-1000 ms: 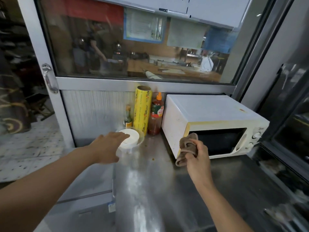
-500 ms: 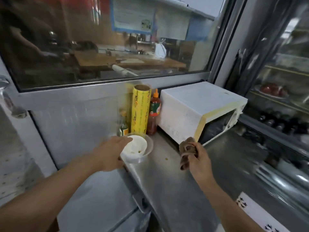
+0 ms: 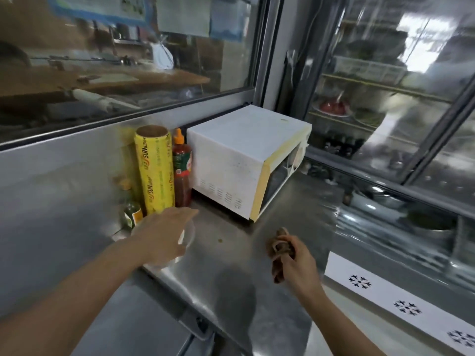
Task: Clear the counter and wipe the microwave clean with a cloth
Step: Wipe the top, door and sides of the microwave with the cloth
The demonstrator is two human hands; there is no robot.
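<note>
The microwave [image 3: 246, 160] stands at the back of the steel counter [image 3: 231, 278], against the wall under the window, its door side turned to the right. Just left of the microwave stand a red sauce bottle [image 3: 182, 168] and a yellow wrap roll [image 3: 155, 170], touching or nearly so, and further left a small green bottle [image 3: 132, 214].

In front of the roll, left of the microwave's near corner, the left hand [image 3: 164, 235] lies over a clear bowl [image 3: 189, 236] with fingers extended; whether they grip it I cannot tell, as the hand hides most of the rim.

In front of the microwave, well apart from it, the right hand [image 3: 295, 263] has its fingers curled around a bunched brown cloth [image 3: 279, 255], held above the counter.
</note>
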